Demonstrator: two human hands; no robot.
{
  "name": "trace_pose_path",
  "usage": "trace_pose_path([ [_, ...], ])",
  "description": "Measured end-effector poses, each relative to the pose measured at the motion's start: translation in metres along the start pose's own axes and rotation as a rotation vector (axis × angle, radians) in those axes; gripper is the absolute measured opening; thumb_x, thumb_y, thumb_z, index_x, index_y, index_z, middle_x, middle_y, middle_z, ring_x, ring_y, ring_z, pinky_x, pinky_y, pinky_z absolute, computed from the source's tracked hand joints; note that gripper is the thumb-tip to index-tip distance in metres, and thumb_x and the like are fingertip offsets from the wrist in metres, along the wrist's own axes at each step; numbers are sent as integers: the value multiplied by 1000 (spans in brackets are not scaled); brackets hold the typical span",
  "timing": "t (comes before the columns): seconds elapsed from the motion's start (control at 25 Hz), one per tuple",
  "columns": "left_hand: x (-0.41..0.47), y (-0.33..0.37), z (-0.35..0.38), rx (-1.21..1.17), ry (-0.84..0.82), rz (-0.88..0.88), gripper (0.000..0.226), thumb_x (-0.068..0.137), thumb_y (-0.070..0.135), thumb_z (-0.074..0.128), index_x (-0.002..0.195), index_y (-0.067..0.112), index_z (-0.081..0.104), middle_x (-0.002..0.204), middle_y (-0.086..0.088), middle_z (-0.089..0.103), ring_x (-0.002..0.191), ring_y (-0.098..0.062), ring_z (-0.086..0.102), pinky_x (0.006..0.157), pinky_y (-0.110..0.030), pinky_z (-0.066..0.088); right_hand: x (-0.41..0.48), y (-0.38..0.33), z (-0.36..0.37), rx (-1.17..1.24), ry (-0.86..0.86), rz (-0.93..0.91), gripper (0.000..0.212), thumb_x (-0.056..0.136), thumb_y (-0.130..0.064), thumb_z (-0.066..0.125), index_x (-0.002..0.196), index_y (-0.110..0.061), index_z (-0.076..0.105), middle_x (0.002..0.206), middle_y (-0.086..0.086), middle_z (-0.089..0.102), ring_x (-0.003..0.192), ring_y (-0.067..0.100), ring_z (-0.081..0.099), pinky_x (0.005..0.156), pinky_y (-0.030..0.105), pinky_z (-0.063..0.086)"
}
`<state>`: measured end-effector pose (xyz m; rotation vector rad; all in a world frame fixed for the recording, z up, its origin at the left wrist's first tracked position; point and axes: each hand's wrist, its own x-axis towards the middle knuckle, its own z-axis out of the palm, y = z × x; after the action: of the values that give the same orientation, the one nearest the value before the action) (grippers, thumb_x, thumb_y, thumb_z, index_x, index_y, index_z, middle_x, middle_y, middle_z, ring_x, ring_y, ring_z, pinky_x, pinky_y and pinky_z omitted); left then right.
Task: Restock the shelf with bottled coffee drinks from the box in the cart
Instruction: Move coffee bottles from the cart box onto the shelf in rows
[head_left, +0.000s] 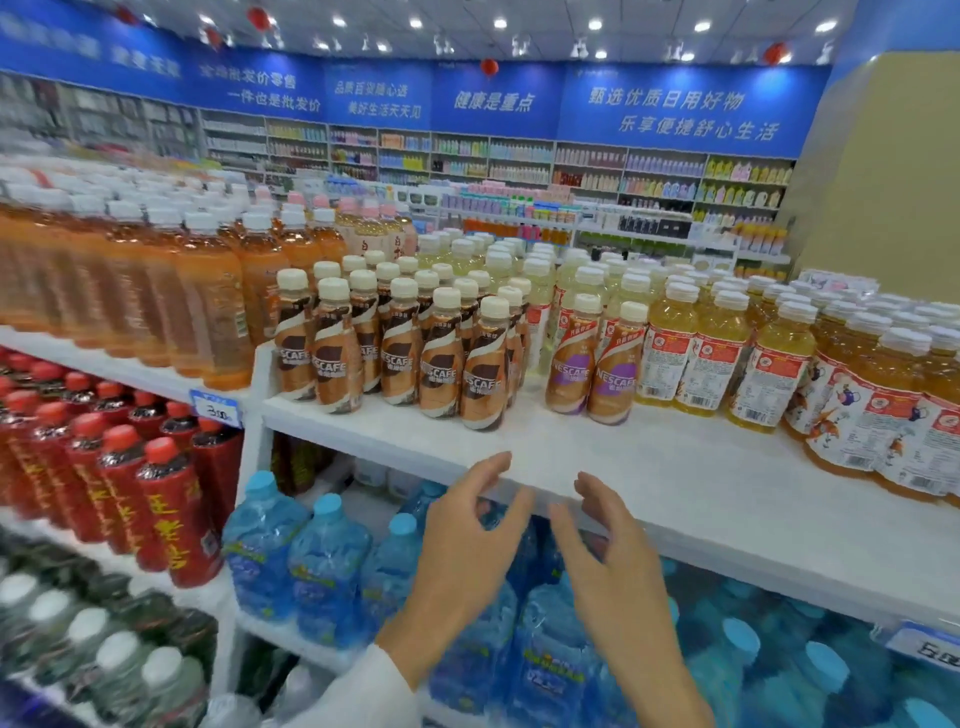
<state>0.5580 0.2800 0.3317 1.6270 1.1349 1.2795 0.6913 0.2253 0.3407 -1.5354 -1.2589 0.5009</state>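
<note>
Neither grip has hold of anything: the left hand (467, 545) and the right hand (618, 566) are raised side by side, fingers loosely spread and slightly curled, palms turned toward each other with a narrow gap between them. Their fingertips lie at the front edge of the white shelf (675, 478), and the left hand's overlap its lip; whether they touch it cannot be told. Just beyond that edge runs a bare strip of shelf, widening to the right, open room before the stock begins. The bottled coffee drinks (400, 353) stand upright in rows set back from the edge, brown-labelled with cream caps, the front ones stepping nearer the lip toward the right. Just beside them on the right stand two purple-labelled coffee bottles (592, 364), then yellow drink bottles (717, 353). Orange tea bottles (208, 306) crowd the neighbouring section to the left. Below the hands sit blue water bottles (322, 561), and at lower left red bottles (171, 504).
</note>
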Motion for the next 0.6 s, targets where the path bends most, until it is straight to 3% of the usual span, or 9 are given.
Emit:
trace_pose_path([
  [0.12,-50,-24,-50,-59,122,-73,39,95,34,66,133,35,61,129,25,62,123,9,53,103,-21,48,-35,-6,32,161,-84,60,47,95,-43,61,140,-34,53,133,-19,57,119,2,57,97,20,42],
  [0.2,-82,-45,-89,-66,216,-150,35,95,30,67,130,35,63,127,27,64,122,8,55,102,-23,48,-57,-10,63,289,-151,75,36,94,-31,64,130,-31,61,127,-18,64,112,-9,59,89,12,40],
  [0.32,-134,-77,-153,-51,407,-291,31,96,28,66,126,36,65,124,24,67,116,9,59,98,-21,50,-94,-11,135,361,-370,129,25,94,-20,65,117,-28,67,118,-19,68,100,-21,59,91,17,46],
  [0.4,-171,-100,-193,-3,525,-389,29,97,30,64,125,38,65,122,24,67,113,12,59,94,-15,50,-119,-12,188,360,-536,158,23,94,-16,64,115,-25,67,115,-15,69,103,-8,63,92,18,51],
  [0.48,-214,-127,-236,25,655,-477,28,97,30,64,124,37,66,120,25,68,113,10,60,94,-19,52,-149,-18,248,331,-733,185,24,96,-15,62,119,-20,65,117,-7,68,109,7,63,80,3,47],
  [0.6,-270,-170,-290,26,849,-615,27,97,25,66,123,30,69,117,20,72,111,5,64,96,-23,52,-190,-25,327,249,-963,215,27,98,-20,61,125,-18,63,121,-3,67,107,6,62,77,2,44],
])
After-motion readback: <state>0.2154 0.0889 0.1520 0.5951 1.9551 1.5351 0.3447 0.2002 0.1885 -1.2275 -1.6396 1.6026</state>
